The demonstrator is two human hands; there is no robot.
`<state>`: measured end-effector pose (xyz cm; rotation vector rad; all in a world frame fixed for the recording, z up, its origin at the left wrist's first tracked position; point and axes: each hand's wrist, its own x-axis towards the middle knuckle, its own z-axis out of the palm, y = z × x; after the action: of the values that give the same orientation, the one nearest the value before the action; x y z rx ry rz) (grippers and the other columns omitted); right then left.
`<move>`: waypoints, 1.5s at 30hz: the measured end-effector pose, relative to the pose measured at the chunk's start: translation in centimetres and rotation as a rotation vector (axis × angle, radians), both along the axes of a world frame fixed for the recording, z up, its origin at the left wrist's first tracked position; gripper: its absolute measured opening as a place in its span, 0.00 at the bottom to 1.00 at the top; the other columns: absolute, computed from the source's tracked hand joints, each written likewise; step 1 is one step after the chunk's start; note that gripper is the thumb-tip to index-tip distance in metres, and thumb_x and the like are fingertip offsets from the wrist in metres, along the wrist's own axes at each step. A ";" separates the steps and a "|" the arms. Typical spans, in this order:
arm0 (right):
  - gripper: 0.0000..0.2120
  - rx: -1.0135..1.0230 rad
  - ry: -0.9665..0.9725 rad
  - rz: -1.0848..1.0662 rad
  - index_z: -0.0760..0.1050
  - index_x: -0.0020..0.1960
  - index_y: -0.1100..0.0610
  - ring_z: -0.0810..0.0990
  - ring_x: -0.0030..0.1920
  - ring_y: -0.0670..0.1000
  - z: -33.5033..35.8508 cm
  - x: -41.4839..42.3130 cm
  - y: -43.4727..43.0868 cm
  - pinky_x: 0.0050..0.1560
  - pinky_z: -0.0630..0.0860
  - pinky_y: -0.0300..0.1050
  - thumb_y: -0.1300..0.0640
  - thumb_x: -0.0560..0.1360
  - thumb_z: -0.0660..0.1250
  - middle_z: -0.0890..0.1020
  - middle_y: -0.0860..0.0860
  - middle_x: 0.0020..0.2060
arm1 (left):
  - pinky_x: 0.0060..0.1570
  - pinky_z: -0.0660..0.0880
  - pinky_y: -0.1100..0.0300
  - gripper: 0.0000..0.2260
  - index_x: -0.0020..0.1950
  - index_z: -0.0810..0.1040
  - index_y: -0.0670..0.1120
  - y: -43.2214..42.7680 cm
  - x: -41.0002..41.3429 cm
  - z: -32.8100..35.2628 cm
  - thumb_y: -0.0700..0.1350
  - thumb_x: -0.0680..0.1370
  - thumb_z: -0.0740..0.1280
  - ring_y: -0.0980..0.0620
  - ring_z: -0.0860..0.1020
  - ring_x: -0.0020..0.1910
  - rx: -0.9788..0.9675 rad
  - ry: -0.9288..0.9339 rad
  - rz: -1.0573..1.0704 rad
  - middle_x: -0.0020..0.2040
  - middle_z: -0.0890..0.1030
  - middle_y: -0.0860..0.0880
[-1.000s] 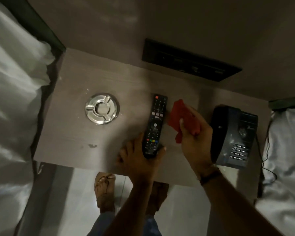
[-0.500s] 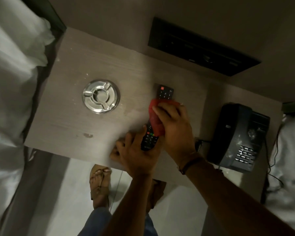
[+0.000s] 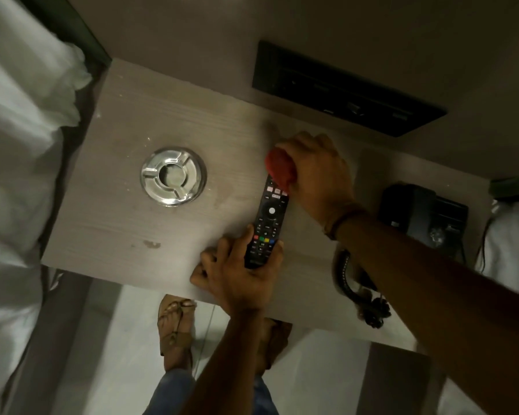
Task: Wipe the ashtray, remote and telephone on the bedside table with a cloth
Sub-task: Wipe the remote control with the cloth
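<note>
1. My left hand (image 3: 240, 274) pinches the near end of the one remote (image 3: 265, 223), flat on the bedside table (image 3: 126, 217); light, stiff and probably slick, so I grip its edges.
2. My right hand (image 3: 318, 172) bunches the one red cloth (image 3: 280, 169), soft, on the remote's far end.
3. One metal ashtray (image 3: 173, 176) sits left, rigid; one telephone (image 3: 426, 217) right, bulkier, its cord coiled.

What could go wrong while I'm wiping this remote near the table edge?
The remote lies with its near end by the table front edge, pinned only by the left hand; a hard pull of the cloth could slide it off. The right hand works above the telephone cord, which the forearm could snag.
</note>
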<state>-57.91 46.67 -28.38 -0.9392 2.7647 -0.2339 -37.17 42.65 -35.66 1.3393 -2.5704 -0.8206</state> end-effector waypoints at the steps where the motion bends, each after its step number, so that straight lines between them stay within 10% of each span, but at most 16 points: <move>1: 0.26 -0.011 -0.017 -0.018 0.76 0.71 0.53 0.77 0.63 0.61 0.3 0.9 0.2 0.60 0.79 0.54 0.55 0.74 0.75 0.80 0.54 0.66 | 0.57 0.59 0.51 0.27 0.59 0.87 0.58 0.0 0.0 0.0 0.74 0.68 0.72 0.46 0.74 0.55 -0.002 0.004 -0.007 0.51 0.85 0.54; 8: 0.22 -0.159 -0.425 0.105 0.79 0.69 0.53 0.79 0.64 0.55 3.0 10.1 2.6 0.65 0.78 0.56 0.55 0.77 0.75 0.83 0.52 0.64 | 0.50 0.49 0.56 0.20 0.55 0.82 0.55 -0.3 0.2 -0.1 0.64 0.69 0.67 0.42 0.75 0.50 -0.025 -0.042 -0.051 0.49 0.84 0.49; 14: 0.15 -0.154 0.013 -0.097 0.80 0.66 0.51 0.81 0.58 0.59 3.2 3.2 1.4 0.53 0.82 0.53 0.54 0.80 0.70 0.83 0.51 0.61 | 0.54 0.58 0.51 0.28 0.60 0.85 0.61 -0.1 0.1 0.0 0.76 0.68 0.71 0.45 0.73 0.54 0.001 -0.070 -0.034 0.54 0.84 0.54; 20: 0.28 -0.011 -0.188 -0.014 0.78 0.68 0.52 0.78 0.63 0.59 1.2 7.4 2.1 0.59 0.80 0.52 0.59 0.69 0.78 0.80 0.53 0.67 | 0.54 0.60 0.50 0.27 0.61 0.85 0.60 -0.2 0.2 -0.1 0.74 0.69 0.70 0.44 0.75 0.52 -0.015 -0.069 -0.044 0.53 0.84 0.53; 27: 0.20 -0.041 -0.462 0.161 0.78 0.69 0.49 0.77 0.64 0.52 3.7 10.1 3.7 0.65 0.78 0.52 0.52 0.78 0.73 0.81 0.49 0.64 | 0.50 0.55 0.52 0.21 0.62 0.84 0.59 -0.3 0.2 0.2 0.64 0.72 0.67 0.42 0.75 0.48 -0.043 -0.034 -0.060 0.49 0.82 0.51; 33: 0.20 0.024 -0.156 0.025 0.80 0.67 0.53 0.77 0.63 0.58 3.6 6.2 1.6 0.60 0.77 0.49 0.58 0.76 0.74 0.82 0.52 0.65 | 0.55 0.59 0.50 0.28 0.61 0.85 0.61 0.0 0.2 0.1 0.76 0.70 0.68 0.46 0.71 0.54 -0.001 -0.096 -0.037 0.52 0.82 0.54; 38: 0.16 0.013 -0.290 0.095 0.80 0.61 0.49 0.78 0.60 0.52 3.2 11.1 1.0 0.60 0.79 0.48 0.53 0.74 0.77 0.82 0.47 0.59 | 0.51 0.56 0.50 0.18 0.49 0.85 0.53 0.3 -0.3 0.3 0.62 0.72 0.64 0.41 0.75 0.47 -0.021 -0.072 0.050 0.45 0.82 0.50; 45: 0.06 0.183 -0.605 0.126 0.83 0.54 0.49 0.83 0.50 0.51 4.1 9.7 1.0 0.50 0.80 0.45 0.53 0.77 0.72 0.84 0.48 0.48 | 0.49 0.52 0.53 0.16 0.62 0.87 0.58 0.8 0.1 -0.2 0.58 0.75 0.75 0.43 0.73 0.50 -0.016 -0.087 0.003 0.49 0.83 0.51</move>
<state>-48.24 47.68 -24.32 -0.8235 2.1270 -0.1990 -37.11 43.46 -35.87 1.4034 -2.6335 -0.7555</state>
